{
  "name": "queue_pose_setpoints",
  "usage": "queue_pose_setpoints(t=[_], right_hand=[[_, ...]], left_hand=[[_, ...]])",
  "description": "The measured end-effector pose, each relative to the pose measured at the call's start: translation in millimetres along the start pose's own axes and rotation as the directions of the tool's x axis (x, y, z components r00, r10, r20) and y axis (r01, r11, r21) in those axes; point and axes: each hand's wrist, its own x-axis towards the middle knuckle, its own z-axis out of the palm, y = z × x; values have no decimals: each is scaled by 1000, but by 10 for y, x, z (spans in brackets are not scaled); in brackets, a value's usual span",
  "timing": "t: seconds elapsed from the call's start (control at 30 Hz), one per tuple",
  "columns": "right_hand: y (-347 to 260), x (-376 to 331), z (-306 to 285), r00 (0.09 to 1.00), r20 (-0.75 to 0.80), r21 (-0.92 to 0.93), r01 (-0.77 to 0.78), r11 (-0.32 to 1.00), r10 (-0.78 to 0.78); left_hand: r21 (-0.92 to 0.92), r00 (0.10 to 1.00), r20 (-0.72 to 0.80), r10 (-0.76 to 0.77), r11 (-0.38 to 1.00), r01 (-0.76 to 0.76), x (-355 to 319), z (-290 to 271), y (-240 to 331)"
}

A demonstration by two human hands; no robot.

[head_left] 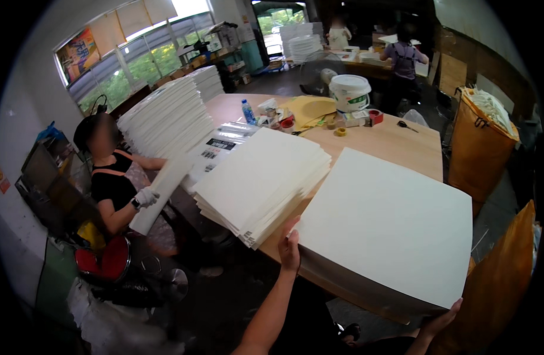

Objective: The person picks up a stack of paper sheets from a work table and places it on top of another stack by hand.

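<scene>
A thick stack of large white sheets [390, 219], flush at its edges, lies at the table's near right side. My left hand [290, 248] grips its near left corner, with the fingertips up along the edge. At its near right corner is my right hand [442, 319], thumb and fingers against the edge; its lower part is hidden under the stack. Left of it lies another pile of white sheets [260, 180], its edges uneven and fanned.
Seated at the left, a co-worker [127, 183] with a gloved hand holds a white sheet [162, 189]. Behind are tall white stacks [165, 109]. The table [396, 148] bears a white bucket [349, 93], tape rolls [340, 132], a bottle [248, 112] and scissors [407, 126]. Orange sacks [479, 154] stand right.
</scene>
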Motion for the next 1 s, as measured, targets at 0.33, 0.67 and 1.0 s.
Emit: queue_pose_setpoints(t=[0.33, 0.67, 1.0], right_hand=[[73, 131, -43, 990, 72, 79, -130, 988, 125], [257, 216, -270, 991, -89, -47, 93, 995, -97], [71, -4, -61, 999, 10, -17, 41, 999, -41]], left_hand=[[-43, 947, -169, -275, 962, 271, -549, -319, 19], [909, 695, 191, -693, 393, 141, -2105, -839, 109], [877, 99, 480, -872, 480, -27, -1963, -1327, 344]])
